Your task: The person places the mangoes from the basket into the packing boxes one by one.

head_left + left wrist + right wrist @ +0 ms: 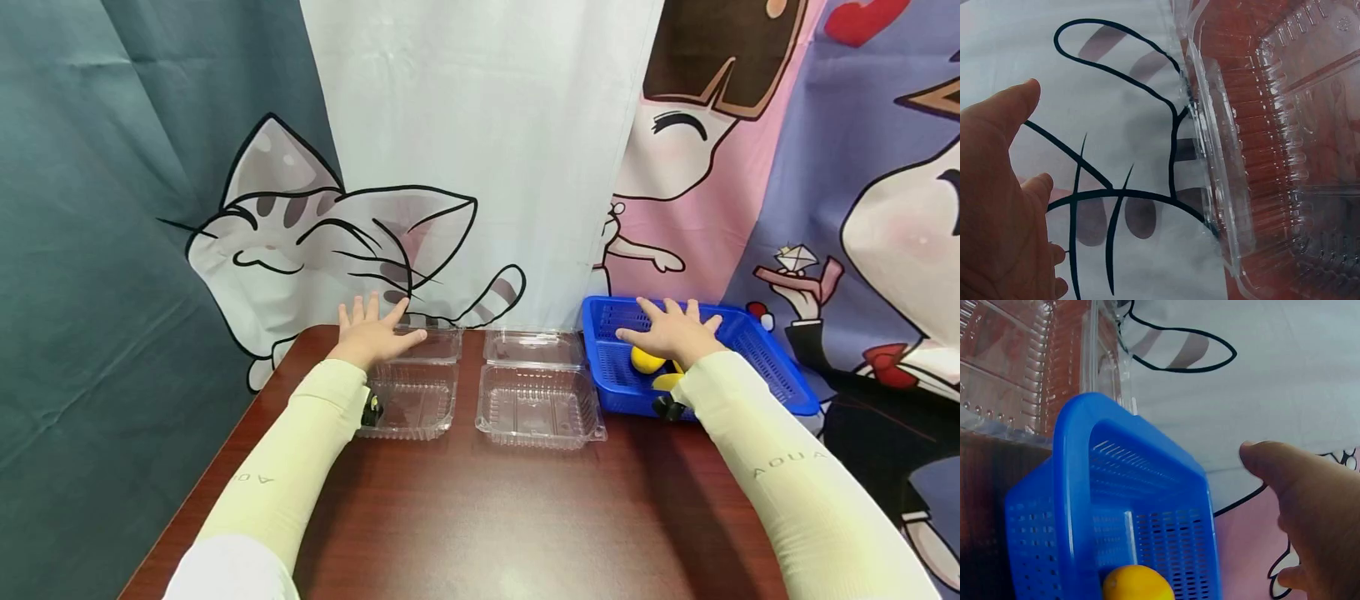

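My left hand (369,340) is held with fingers spread above the left clear plastic box (416,400), touching nothing that I can see. Over the blue basket (611,396) my right hand (672,335) hovers, its fingers also spread and holding nothing. Inside the basket lie a round yellow thing (645,360) and another yellow piece (666,382), partly hidden by the right hand and wrist. A second clear plastic box (536,404) stands between the left box and the basket, its lid (534,347) folded back. In the right wrist view the yellow thing (1137,585) shows smooth and rounded.
The brown tabletop (480,517) stretches in front of the boxes and basket. Behind them hangs a printed curtain (487,125) with a cartoon cat and figures, close against the table's back edge. Small dark devices (372,408) sit at the wrists.
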`<state>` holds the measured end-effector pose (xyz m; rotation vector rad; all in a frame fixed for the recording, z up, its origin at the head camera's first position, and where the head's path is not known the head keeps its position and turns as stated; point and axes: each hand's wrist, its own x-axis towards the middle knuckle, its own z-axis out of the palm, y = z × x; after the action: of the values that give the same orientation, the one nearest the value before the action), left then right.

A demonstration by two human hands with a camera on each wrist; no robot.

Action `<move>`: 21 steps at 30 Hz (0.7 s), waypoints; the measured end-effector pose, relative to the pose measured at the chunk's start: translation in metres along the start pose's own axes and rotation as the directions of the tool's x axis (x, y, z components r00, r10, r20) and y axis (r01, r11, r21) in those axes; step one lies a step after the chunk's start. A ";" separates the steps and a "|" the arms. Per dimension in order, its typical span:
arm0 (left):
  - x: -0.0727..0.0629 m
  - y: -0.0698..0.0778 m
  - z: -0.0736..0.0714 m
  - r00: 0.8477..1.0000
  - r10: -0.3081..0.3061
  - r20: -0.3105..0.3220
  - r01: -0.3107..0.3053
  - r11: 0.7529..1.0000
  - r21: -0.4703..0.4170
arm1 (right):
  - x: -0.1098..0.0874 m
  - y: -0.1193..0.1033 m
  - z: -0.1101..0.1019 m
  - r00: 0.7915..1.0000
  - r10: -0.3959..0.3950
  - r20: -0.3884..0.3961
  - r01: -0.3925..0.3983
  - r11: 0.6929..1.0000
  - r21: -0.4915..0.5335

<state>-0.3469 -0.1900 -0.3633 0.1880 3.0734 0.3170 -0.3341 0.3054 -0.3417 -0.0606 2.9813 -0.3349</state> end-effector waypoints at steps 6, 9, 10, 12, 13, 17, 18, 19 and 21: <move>-0.001 0.000 0.003 1.000 -0.005 0.015 0.005 1.000 0.005 | -0.002 0.005 0.008 1.000 -0.002 0.011 0.002 1.000 0.000; -0.001 0.002 0.005 1.000 0.005 0.014 -0.005 1.000 -0.001 | -0.002 0.006 0.009 0.998 -0.018 -0.058 0.019 1.000 0.022; -0.001 0.003 0.006 1.000 0.010 0.012 -0.010 1.000 -0.003 | -0.002 0.006 0.009 0.995 -0.024 -0.093 0.027 0.999 0.035; -0.001 0.006 0.008 1.000 0.022 0.003 -0.022 1.000 -0.003 | -0.002 0.006 0.008 0.985 -0.040 -0.171 0.051 0.997 0.064; 0.000 0.007 0.008 1.000 0.027 -0.006 -0.027 1.000 -0.003 | -0.003 0.005 0.007 0.977 -0.048 -0.208 0.065 0.995 0.078; -0.002 0.015 0.011 0.996 0.053 -0.068 -0.056 0.998 -0.035 | -0.009 0.000 0.006 0.941 -0.088 -0.327 0.143 0.979 0.147; -0.003 0.018 0.012 0.994 0.063 -0.090 -0.068 0.996 -0.056 | -0.012 -0.002 0.006 0.931 -0.097 -0.352 0.165 0.972 0.168; -0.006 0.022 0.013 0.991 0.072 -0.113 -0.081 0.994 -0.076 | -0.015 -0.004 0.007 0.918 -0.106 -0.381 0.188 0.965 0.183; -0.011 0.030 0.016 0.983 0.093 -0.158 -0.110 0.988 -0.106 | -0.021 -0.009 0.013 0.898 -0.122 -0.422 0.228 0.951 0.210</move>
<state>-0.3313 -0.1591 -0.3719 0.3316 3.1892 0.5356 -0.3117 0.2955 -0.3492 -0.2679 3.3133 -0.8486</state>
